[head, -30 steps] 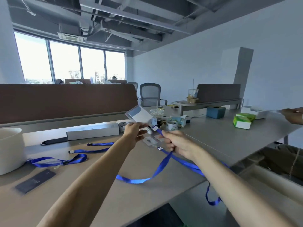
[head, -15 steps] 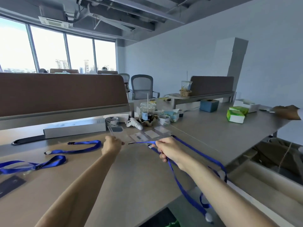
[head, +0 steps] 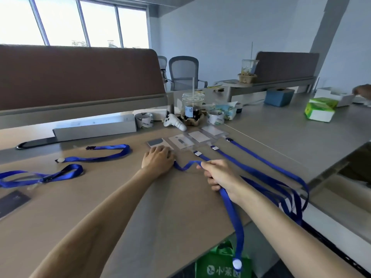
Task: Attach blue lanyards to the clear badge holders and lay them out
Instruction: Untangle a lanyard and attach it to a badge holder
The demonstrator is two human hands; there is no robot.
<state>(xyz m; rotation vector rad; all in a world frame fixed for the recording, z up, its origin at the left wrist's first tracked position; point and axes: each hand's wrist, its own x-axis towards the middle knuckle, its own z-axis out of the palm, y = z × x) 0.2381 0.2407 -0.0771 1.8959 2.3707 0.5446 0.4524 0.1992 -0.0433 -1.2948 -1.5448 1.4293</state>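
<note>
Lay-out step: right hand [head: 218, 175] pinches blue lanyard [head: 230, 205] w/ tail hanging off desk edge, left hand [head: 157, 160] presses flat on newest badge holder [head: 155, 142] at row's left end; next req.: pull strap straight, parallel to neighbours.

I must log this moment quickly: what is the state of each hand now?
Left hand: palm down, pressing the clear plastic badge holder onto the wooden desk.
Right hand: closed around the blue fabric lanyard.
</note>
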